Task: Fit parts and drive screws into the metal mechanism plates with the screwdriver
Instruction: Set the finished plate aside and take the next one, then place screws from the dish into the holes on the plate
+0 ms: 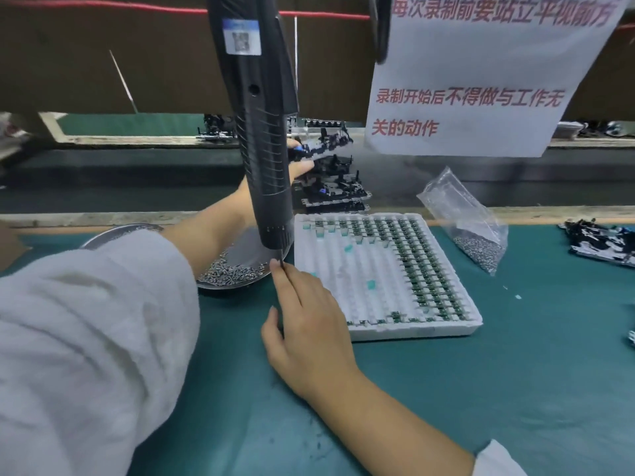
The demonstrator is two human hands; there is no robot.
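Head view: a green bench mat (446, 389) carries a white foam tray (374, 269) at centre, a screw dish (237, 269) at its nine o'clock and a screw bag (470, 228) at two o'clock. The hanging screwdriver (261, 132) is upright; right hand (305, 324), fingers straight, touches its bit. Left hand (295, 166) grips a mechanism plate (326, 142) at twelve o'clock, above the plate stack (336, 194).

Teal mat (481, 389) covering workbench. Dark conveyor belt (103, 187) running behind bench edge. Brown board (103, 63) overhead across back, red cord (103, 6) strung along it. White paper notice (481, 80) with red characters hanging upper right.
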